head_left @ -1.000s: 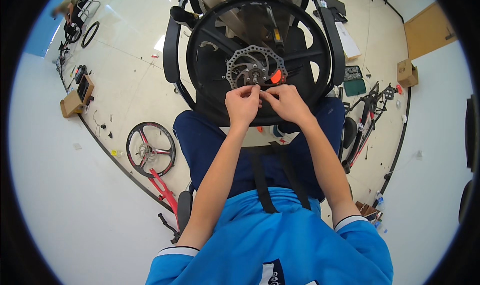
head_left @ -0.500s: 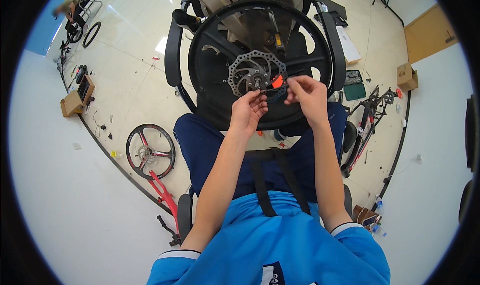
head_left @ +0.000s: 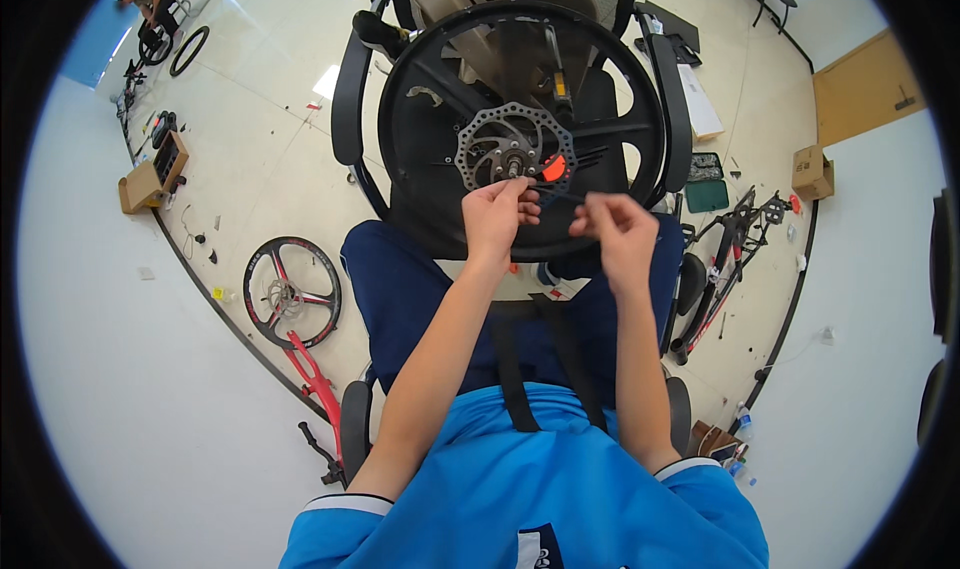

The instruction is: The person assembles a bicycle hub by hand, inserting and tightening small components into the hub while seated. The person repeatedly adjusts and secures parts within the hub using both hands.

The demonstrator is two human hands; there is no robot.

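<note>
A thin, dark rod [head_left: 563,196] is apparently being pinched by the nearer left hand [head_left: 494,224], over the silver, scalloped metal disc [head_left: 478,126], and being pointed toward four o'clock; for the blurred right hand [head_left: 618,231], grip cannot be told.

- Bright, even, whitish indoor light covers the pale floor [head_left: 270,184].
- Hard white glare streaks and patches shine off its glossy surface at upper left.
- The right hand [head_left: 618,231] is smeared by motion blur; the brake disc [head_left: 508,144] reads fairly sharp.
- The black wheel [head_left: 600,127] shows little shadow detail.
- Fisheye distortion curves the left wall [head_left: 110,389]; black vignetting rings everything.
</note>
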